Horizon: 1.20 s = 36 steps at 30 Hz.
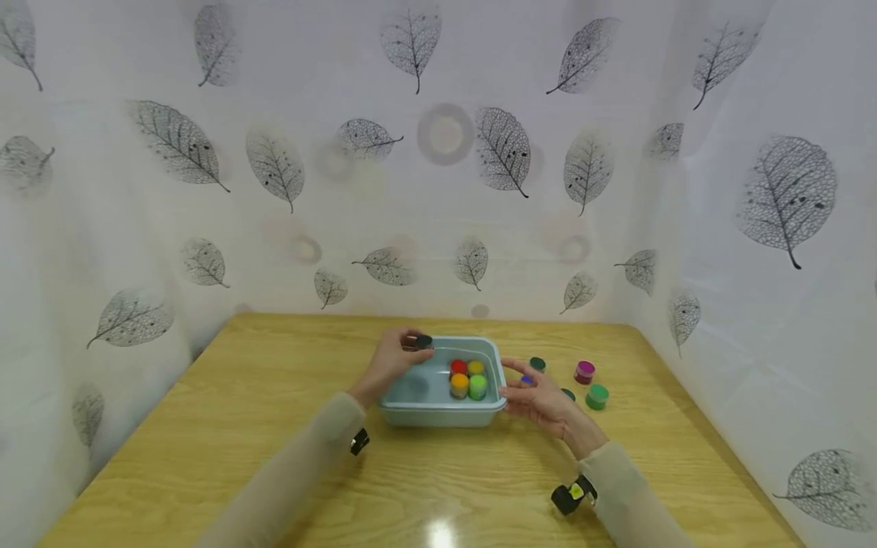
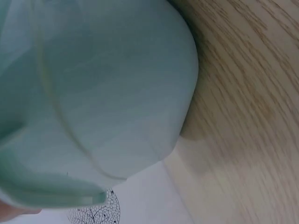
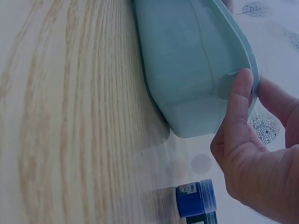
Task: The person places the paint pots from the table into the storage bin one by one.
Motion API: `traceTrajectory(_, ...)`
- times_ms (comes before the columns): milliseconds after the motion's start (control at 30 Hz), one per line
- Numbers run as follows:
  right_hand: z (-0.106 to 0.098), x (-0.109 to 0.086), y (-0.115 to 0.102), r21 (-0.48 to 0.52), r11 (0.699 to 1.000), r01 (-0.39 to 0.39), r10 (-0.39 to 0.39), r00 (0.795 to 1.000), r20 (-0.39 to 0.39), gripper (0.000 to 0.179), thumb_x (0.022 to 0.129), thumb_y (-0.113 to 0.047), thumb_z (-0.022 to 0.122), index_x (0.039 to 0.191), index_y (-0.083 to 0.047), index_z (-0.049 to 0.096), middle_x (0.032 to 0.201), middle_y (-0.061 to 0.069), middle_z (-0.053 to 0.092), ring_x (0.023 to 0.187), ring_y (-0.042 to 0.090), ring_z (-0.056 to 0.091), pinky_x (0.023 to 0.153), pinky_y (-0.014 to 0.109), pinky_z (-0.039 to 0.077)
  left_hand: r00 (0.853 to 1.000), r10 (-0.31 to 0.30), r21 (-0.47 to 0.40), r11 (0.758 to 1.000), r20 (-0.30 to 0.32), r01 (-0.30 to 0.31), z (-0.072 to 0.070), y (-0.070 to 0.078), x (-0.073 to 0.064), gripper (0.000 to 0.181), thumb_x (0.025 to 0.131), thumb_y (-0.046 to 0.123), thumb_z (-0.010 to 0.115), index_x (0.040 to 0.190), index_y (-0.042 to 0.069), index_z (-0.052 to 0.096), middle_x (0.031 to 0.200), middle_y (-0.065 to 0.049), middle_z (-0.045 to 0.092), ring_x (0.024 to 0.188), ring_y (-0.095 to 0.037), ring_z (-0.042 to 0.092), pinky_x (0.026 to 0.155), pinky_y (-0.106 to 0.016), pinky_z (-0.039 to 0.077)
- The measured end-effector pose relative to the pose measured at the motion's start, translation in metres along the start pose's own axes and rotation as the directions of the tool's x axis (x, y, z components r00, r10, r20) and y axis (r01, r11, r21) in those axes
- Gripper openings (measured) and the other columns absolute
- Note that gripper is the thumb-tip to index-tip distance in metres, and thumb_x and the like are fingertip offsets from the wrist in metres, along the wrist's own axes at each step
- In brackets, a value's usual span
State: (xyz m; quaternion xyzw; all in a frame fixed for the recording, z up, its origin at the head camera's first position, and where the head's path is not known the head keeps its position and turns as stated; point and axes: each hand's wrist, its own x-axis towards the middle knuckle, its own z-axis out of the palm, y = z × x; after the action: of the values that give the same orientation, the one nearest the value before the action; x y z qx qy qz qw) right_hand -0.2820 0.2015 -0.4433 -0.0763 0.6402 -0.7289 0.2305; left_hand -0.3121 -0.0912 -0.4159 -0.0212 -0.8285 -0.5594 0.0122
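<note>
A pale blue plastic bin (image 1: 438, 416) stands on the table. Inside, toward its right end, a red jar (image 1: 458, 369), a yellow jar (image 1: 476, 368), an orange jar (image 1: 459, 386) and a light green jar (image 1: 477, 387) sit close together. My left hand (image 1: 392, 364) pinches a small black-topped jar (image 1: 424, 342) over the bin's back left part; in the left wrist view the bin wall fills much of the picture, hiding most of that hand. At the right end, my right hand (image 3: 252, 154) grips the bin's rim, with thumb and fingers on either side of it.
To the right of the bin stand a magenta jar (image 1: 585, 372), a green jar (image 1: 597, 396), a dark green jar (image 1: 537, 364) and a blue jar (image 3: 189, 200), partly behind my right hand in the head view. A leaf-patterned curtain (image 1: 438, 213) borders the wooden table (image 1: 274, 457).
</note>
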Motion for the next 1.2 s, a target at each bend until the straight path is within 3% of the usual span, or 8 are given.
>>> traceTrajectory(367,-0.001,0.0,0.0,-0.011,1.0,-0.002,0.002,1.0,-0.008,0.07,0.096,-0.006,0.062,0.154,-0.011,0.024,0.102,0.004,0.059,0.088,0.014,0.066,0.081,0.028,0.059,0.997,-0.023,0.102,0.995,0.075,0.015,0.018,0.004,0.003,0.038,0.083,0.014,0.079,0.116,0.006,0.062,0.113,-0.011,0.068,0.106,-0.025,0.062,0.091,-0.039,0.054)
traceTrajectory(633,0.0,0.0,0.001,-0.013,1.0,-0.008,0.008,1.0,-0.008,0.07,0.095,-0.007,0.062,0.154,-0.011,0.024,0.106,0.006,0.059,0.088,0.014,0.067,0.082,0.028,0.059,0.995,-0.048,0.074,0.996,0.09,0.041,0.018,0.004,0.006,0.037,0.081,0.01,0.079,0.115,0.006,0.064,0.11,-0.011,0.066,0.101,-0.025,0.061,0.089,-0.037,0.054)
traceTrajectory(900,0.0,0.0,0.001,0.001,1.0,-0.011,0.011,1.0,-0.008,0.069,0.096,-0.006,0.061,0.154,-0.011,0.024,0.106,0.006,0.059,0.085,0.013,0.066,0.08,0.027,0.059,0.983,-0.126,0.087,0.989,0.131,0.115,0.017,0.004,0.01,0.042,0.076,0.001,0.08,0.115,0.002,0.067,0.11,-0.015,0.067,0.09,-0.023,0.062,0.072,-0.028,0.058)
traceTrajectory(1100,0.0,-0.001,0.002,-0.005,1.0,-0.007,0.007,1.0,-0.01,0.07,0.096,-0.006,0.062,0.154,-0.011,0.024,0.106,0.006,0.059,0.087,0.014,0.067,0.082,0.028,0.059,0.976,-0.121,0.088,0.99,0.182,0.107,0.021,0.003,0.01,0.042,0.075,-0.002,0.08,0.114,0.0,0.067,0.109,-0.016,0.066,0.085,-0.021,0.064,0.072,-0.027,0.059)
traceTrajectory(1200,0.0,0.0,0.001,-0.013,1.0,-0.002,0.002,1.0,-0.005,0.07,0.096,-0.006,0.062,0.154,-0.011,0.023,0.105,0.005,0.059,0.089,0.015,0.066,0.083,0.028,0.059,0.971,-0.141,0.062,0.989,0.193,0.131,0.023,0.002,0.011,0.039,0.075,-0.005,0.079,0.112,-0.001,0.067,0.109,-0.017,0.065,0.086,-0.022,0.064,0.072,-0.028,0.06)
